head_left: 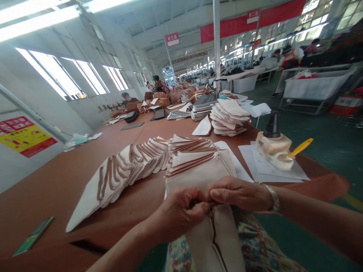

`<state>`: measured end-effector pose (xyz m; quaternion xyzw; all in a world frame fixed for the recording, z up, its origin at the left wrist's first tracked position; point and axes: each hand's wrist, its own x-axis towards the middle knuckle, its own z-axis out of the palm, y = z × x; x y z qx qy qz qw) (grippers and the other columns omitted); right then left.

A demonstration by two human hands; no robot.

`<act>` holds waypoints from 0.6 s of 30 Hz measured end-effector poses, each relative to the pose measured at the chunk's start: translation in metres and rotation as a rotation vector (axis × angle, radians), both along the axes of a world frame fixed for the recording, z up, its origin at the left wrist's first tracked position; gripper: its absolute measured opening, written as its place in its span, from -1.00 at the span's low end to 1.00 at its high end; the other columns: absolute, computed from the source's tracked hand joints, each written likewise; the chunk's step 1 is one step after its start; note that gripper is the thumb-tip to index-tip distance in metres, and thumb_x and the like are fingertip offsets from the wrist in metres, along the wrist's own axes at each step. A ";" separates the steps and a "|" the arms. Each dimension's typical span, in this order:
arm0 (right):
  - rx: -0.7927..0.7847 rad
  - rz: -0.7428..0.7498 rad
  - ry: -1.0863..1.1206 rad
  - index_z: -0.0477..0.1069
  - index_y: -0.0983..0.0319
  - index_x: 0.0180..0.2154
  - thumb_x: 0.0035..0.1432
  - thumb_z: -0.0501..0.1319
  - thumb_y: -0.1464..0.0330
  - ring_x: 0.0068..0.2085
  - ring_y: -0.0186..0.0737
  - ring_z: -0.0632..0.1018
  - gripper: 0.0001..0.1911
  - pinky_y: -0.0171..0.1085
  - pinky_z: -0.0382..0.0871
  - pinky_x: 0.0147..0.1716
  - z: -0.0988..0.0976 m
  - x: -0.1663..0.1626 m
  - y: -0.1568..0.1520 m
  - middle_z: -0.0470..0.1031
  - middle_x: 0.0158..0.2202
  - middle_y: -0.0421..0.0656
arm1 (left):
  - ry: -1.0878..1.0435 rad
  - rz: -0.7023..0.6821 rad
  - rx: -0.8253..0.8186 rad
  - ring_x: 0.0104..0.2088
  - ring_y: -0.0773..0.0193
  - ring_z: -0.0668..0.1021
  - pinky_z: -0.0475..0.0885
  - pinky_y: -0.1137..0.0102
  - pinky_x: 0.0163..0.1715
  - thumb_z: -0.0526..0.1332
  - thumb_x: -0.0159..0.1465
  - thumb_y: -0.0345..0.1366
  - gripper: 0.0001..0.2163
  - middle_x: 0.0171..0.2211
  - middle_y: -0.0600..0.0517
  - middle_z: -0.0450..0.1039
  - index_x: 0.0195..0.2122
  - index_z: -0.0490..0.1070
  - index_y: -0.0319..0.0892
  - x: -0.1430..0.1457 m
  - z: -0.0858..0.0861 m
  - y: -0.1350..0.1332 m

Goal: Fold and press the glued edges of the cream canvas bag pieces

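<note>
My left hand [184,207] and my right hand [238,192] meet at the table's front edge, with fingers pinched close together. Both grip the upper part of a cream panel [198,241], which hangs over my lap and has a brown-edged slit down its middle. The exact pinch point is partly hidden by the fingers. Just beyond the hands lies a stack of similar cream panels [187,181] with brown edging. To its left, more cream panels [124,177] with brown strips fan out in an overlapping row.
On the brown table [70,177], a phone-like green object [34,236] lies at left. At right, a yellow-handled brush [300,148] rests by a pale container [273,145] on white paper. Farther back are a pile of panels [229,117] and dark sheets [204,102].
</note>
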<state>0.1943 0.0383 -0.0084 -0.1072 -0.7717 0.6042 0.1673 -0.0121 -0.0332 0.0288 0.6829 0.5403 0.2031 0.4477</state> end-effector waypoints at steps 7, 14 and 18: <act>-0.201 -0.172 0.021 0.41 0.37 -0.43 0.21 0.25 0.04 -0.45 -0.39 0.22 -0.52 -0.37 0.07 -0.46 -0.004 -0.002 -0.002 0.25 -0.51 -0.25 | -0.268 0.044 -0.043 -0.44 0.39 0.38 0.26 0.53 -0.46 0.12 0.35 -0.19 -0.82 -0.40 0.09 0.38 -0.19 0.35 -0.19 -0.009 0.005 0.000; -0.325 -0.299 0.009 0.51 0.41 -0.38 0.16 0.29 0.03 -0.44 -0.38 0.25 -0.50 -0.36 0.09 -0.43 -0.020 -0.002 -0.006 0.32 -0.49 -0.22 | 0.114 -0.120 0.660 -0.37 0.36 0.48 0.36 0.49 -0.35 0.16 0.30 -0.42 -0.88 -0.35 -0.01 0.46 -0.29 0.49 -0.23 -0.011 0.001 -0.007; -0.332 -0.329 -0.015 0.49 0.40 -0.40 0.16 0.28 0.01 -0.44 -0.38 0.26 -0.49 -0.36 0.12 -0.42 -0.019 -0.006 -0.008 0.33 -0.50 -0.22 | 0.402 -0.156 0.839 -0.42 0.32 0.52 0.38 0.46 -0.42 0.12 0.34 -0.40 -0.85 -0.37 0.00 0.49 -0.28 0.50 -0.21 -0.008 -0.007 -0.007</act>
